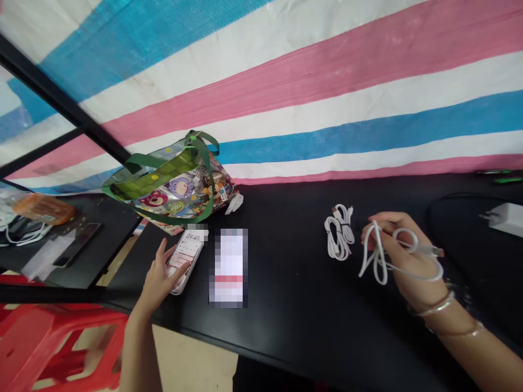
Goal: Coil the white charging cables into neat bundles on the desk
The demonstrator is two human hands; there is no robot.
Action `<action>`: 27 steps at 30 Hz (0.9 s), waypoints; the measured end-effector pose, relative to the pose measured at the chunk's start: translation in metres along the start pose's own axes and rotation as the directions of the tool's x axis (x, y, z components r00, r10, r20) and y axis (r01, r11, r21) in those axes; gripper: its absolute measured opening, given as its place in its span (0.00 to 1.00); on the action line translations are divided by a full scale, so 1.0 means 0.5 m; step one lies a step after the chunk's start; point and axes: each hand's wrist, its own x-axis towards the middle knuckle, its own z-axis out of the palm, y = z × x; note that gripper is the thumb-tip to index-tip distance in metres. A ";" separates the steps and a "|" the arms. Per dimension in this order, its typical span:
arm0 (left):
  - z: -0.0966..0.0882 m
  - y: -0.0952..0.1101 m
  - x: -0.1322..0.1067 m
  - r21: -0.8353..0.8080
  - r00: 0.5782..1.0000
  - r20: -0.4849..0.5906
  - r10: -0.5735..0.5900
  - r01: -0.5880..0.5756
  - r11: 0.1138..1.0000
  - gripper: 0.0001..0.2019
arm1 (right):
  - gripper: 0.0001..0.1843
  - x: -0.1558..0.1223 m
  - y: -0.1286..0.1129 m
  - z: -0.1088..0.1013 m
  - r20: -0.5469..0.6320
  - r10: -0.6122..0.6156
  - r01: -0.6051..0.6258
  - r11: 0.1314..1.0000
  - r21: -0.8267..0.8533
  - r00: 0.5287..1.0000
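My left hand [157,277] is at a white-edged phone [188,247] with a lit screen showing the time. Its thumb lies across the screen and its fingers are along the left edge. Beside it, a second phone [229,267], blurred out, lies flat on the black table. My right hand [408,256], closed and raised over the table, pinches a loosely looped white charging cable [379,261]. The cable's USB plug sticks out to the right over the back of the hand. A bundled white cable [339,234] lies just left of my right hand.
A clear cartoon-print bag [175,188] with green handles stands behind the phones. At right lie a white charger [509,218] and a black cord [433,204]. A side table at left holds a dark phone [77,245] and an orange-brown container [44,208]; a red stool [44,337] stands below.
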 end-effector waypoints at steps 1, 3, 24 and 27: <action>-0.003 -0.001 0.001 -0.052 0.999 0.033 -0.009 0.011 0.999 0.45 | 0.11 0.000 -0.002 0.001 0.004 -0.005 0.005 1.000 -0.008 1.000; -0.008 -0.001 0.002 -0.091 0.997 0.071 -0.029 0.035 0.995 0.45 | 0.11 0.000 -0.004 0.001 0.013 -0.018 0.019 0.999 -0.033 1.000; -0.026 -0.032 0.015 -0.152 0.988 0.126 0.089 -0.069 0.986 0.42 | 0.10 -0.003 -0.005 0.001 0.051 -0.140 0.147 0.975 -0.169 0.989; -0.033 -0.036 0.012 -0.166 0.984 0.153 0.096 -0.071 0.984 0.40 | 0.12 -0.006 -0.006 0.003 0.080 -0.157 0.171 0.963 -0.208 0.984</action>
